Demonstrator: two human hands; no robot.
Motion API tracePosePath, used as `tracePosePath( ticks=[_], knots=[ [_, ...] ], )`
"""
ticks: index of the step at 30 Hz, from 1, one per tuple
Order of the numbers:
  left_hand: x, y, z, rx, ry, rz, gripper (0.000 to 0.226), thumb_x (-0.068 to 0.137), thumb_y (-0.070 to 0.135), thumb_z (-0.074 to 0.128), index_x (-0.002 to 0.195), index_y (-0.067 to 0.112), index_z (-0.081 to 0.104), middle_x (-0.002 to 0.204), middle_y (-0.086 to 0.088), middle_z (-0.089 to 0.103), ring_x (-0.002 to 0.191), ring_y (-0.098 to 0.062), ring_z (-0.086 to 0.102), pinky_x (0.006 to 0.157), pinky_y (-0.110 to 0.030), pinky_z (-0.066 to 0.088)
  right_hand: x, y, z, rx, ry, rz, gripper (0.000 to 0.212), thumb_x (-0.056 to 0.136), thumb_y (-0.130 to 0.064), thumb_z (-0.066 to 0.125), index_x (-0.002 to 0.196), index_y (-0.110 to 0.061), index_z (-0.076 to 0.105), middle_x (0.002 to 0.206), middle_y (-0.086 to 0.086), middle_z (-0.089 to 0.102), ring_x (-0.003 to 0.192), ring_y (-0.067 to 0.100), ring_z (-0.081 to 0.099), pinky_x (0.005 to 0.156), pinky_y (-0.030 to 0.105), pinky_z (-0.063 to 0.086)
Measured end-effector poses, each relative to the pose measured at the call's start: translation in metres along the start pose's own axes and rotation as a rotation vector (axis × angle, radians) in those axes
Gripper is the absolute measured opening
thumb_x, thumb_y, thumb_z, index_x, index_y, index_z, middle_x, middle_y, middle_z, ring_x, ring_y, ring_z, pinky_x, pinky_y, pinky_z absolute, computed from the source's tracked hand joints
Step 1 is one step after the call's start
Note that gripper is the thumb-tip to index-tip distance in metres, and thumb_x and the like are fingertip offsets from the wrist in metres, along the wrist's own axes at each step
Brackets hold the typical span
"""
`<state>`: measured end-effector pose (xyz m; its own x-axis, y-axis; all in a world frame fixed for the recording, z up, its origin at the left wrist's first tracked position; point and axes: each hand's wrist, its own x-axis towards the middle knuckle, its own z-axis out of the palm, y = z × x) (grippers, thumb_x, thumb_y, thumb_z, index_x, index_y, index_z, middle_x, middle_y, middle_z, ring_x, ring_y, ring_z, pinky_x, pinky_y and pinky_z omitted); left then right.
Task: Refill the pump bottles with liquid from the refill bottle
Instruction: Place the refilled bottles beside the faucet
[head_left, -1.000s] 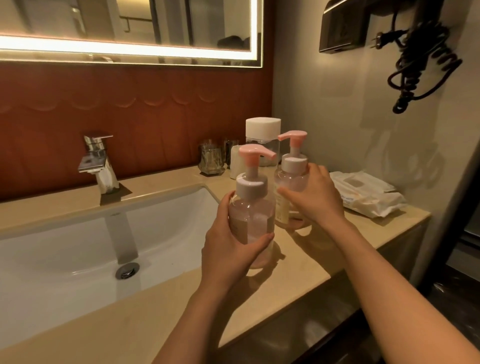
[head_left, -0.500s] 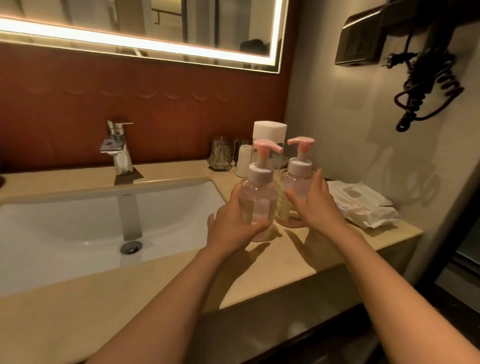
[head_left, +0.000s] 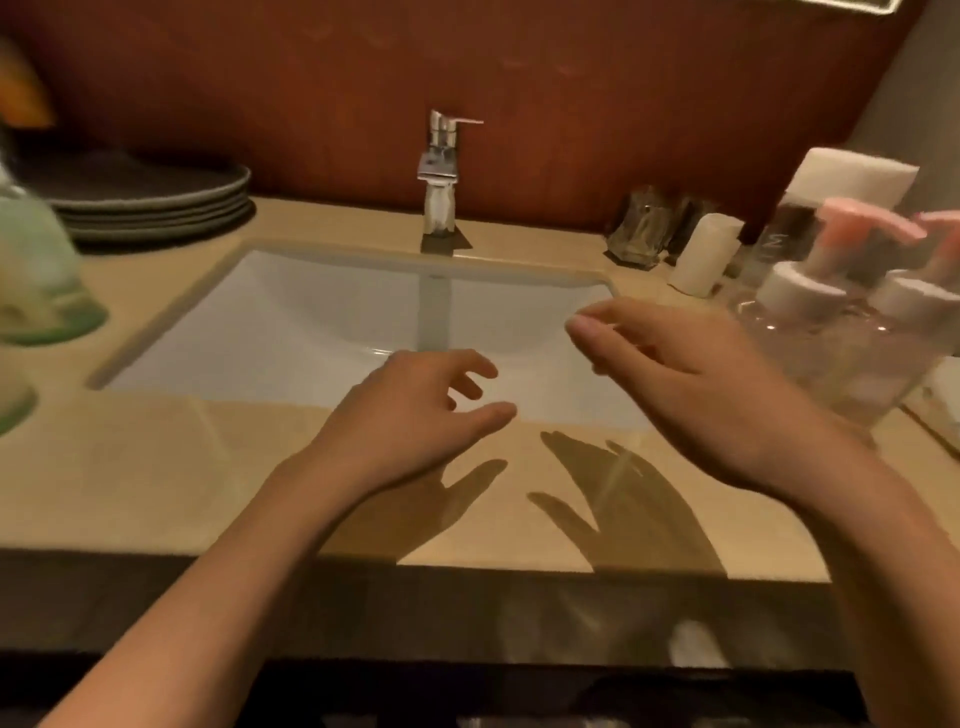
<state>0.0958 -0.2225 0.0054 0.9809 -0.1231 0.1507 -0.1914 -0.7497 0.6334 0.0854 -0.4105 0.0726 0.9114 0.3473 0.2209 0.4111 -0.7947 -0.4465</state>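
Pump bottles (head_left: 810, 338) stand side by side at the far right of the counter (head_left: 156, 467), unheld. Sweeping across: blurred green bottle (head_left: 36, 270), stacked plates (head_left: 156, 192), sink (head_left: 260, 322) and faucet (head_left: 440, 182). Left hand (head_left: 410, 410) hovers, fingers loose and empty. Right hand (head_left: 691, 384) is likewise empty, just beside the bottles, with a white-capped bottle (head_left: 852, 182) behind them.

Setting was a bathroom. A white undermount sink (head_left: 270, 332) sat in a beige stone counter (head_left: 145, 478), with a chrome single-lever tap (head_left: 440, 176) behind it against a red-brown panelled wall (head_left: 519, 78). Glass tumblers (head_left: 639, 228) and pink-topped pump bottles (head_left: 800, 293) stood at the counter's right, stacked dark plates (head_left: 150, 192) at its left.
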Motion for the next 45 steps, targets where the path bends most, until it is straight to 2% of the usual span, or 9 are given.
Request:
tracePosePath(
  ticks=[5, 9, 18, 24, 28, 32, 37, 42, 45],
  knots=[
    [0.008, -0.053, -0.067, -0.023, 0.235, -0.252, 0.038, 0.078, 0.057, 0.055, 0.114, 0.042, 0.055, 0.095, 0.025, 0.055, 0.082, 0.009, 0.053, 0.063, -0.011, 0.04, 0.107, -0.045, 0.026, 0.069, -0.08, -0.295, 0.049, 0.083, -0.065, 0.027, 0.112, -0.038, 0.057, 0.095, -0.02, 0.056, 0.08, -0.006, 0.049, 0.067, 0.01, 0.036],
    [0.01, -0.077, -0.105, -0.1, 0.392, -0.412, 0.04, 0.078, 0.053, 0.056, 0.114, 0.037, 0.061, 0.101, 0.02, 0.063, 0.089, 0.004, 0.059, 0.075, -0.017, 0.048, 0.17, -0.088, 0.059, 0.26, -0.187, -0.446, 0.035, 0.088, -0.057, 0.033, 0.106, -0.038, 0.056, 0.089, -0.021, 0.055, 0.086, -0.006, 0.054, 0.069, 0.012, 0.04],
    [-0.05, -0.081, -0.158, -0.245, 0.4, -0.661, 0.029, 0.083, 0.038, 0.061, 0.113, 0.038, 0.059, 0.102, 0.017, 0.066, 0.094, 0.005, 0.061, 0.089, -0.022, 0.049, 0.205, -0.171, 0.105, 0.481, -0.544, -0.529, 0.036, 0.092, -0.05, 0.04, 0.115, -0.031, 0.06, 0.096, -0.021, 0.059, 0.09, -0.005, 0.057, 0.073, 0.01, 0.043],
    [-0.101, -0.056, -0.191, -0.322, 0.546, -0.829, 0.024, 0.086, 0.025, 0.062, 0.11, 0.027, 0.063, 0.098, 0.006, 0.068, 0.087, -0.001, 0.063, 0.074, -0.01, 0.047, 0.197, -0.209, 0.091, 0.468, -0.719, -0.547, 0.032, 0.092, -0.046, 0.045, 0.114, -0.031, 0.062, 0.101, -0.017, 0.065, 0.09, -0.005, 0.058, 0.074, 0.011, 0.044],
    [-0.111, -0.06, -0.202, -0.252, 0.806, -0.903, 0.035, 0.078, 0.028, 0.072, 0.109, 0.027, 0.054, 0.102, 0.012, 0.061, 0.088, -0.004, 0.06, 0.078, -0.023, 0.051, 0.21, -0.222, 0.097, 0.423, -0.656, -0.456, 0.028, 0.089, -0.04, 0.056, 0.112, -0.026, 0.063, 0.104, -0.01, 0.067, 0.091, 0.003, 0.06, 0.083, 0.029, 0.051],
    [-0.099, -0.075, -0.208, -0.268, 0.84, -0.864, 0.066, 0.072, 0.03, 0.077, 0.127, 0.033, 0.039, 0.127, 0.016, 0.047, 0.112, -0.003, 0.047, 0.094, -0.025, 0.041, 0.226, -0.231, 0.122, 0.346, -0.571, -0.345, 0.053, 0.087, -0.04, 0.062, 0.134, -0.021, 0.047, 0.131, -0.001, 0.056, 0.117, 0.019, 0.053, 0.094, 0.038, 0.045],
    [-0.089, -0.122, -0.223, -0.434, 0.74, -0.729, 0.061, 0.071, 0.023, 0.08, 0.116, 0.043, 0.045, 0.124, 0.017, 0.053, 0.115, 0.0, 0.048, 0.095, -0.018, 0.039, 0.242, -0.263, 0.155, 0.419, -0.529, -0.299, 0.065, 0.082, -0.029, 0.07, 0.139, -0.019, 0.04, 0.138, -0.002, 0.049, 0.119, 0.012, 0.047, 0.091, 0.02, 0.034],
    [-0.085, -0.139, -0.213, -0.579, 0.651, -0.67, 0.052, 0.066, 0.044, 0.074, 0.114, 0.039, 0.055, 0.113, 0.011, 0.062, 0.108, -0.01, 0.058, 0.095, -0.042, 0.046, 0.241, -0.278, 0.178, 0.539, -0.442, -0.229, 0.049, 0.077, -0.021, 0.075, 0.12, -0.021, 0.054, 0.115, -0.005, 0.059, 0.103, 0.011, 0.054, 0.077, 0.018, 0.038],
    [-0.078, -0.147, -0.212, -0.619, 0.626, -0.629, 0.056, 0.067, 0.043, 0.071, 0.119, 0.032, 0.053, 0.115, 0.006, 0.06, 0.11, -0.014, 0.056, 0.098, -0.044, 0.044, 0.241, -0.281, 0.184, 0.547, -0.39, -0.159, 0.043, 0.076, -0.025, 0.076, 0.115, -0.021, 0.057, 0.111, -0.005, 0.063, 0.098, 0.01, 0.056, 0.072, 0.016, 0.039]
  ],
)
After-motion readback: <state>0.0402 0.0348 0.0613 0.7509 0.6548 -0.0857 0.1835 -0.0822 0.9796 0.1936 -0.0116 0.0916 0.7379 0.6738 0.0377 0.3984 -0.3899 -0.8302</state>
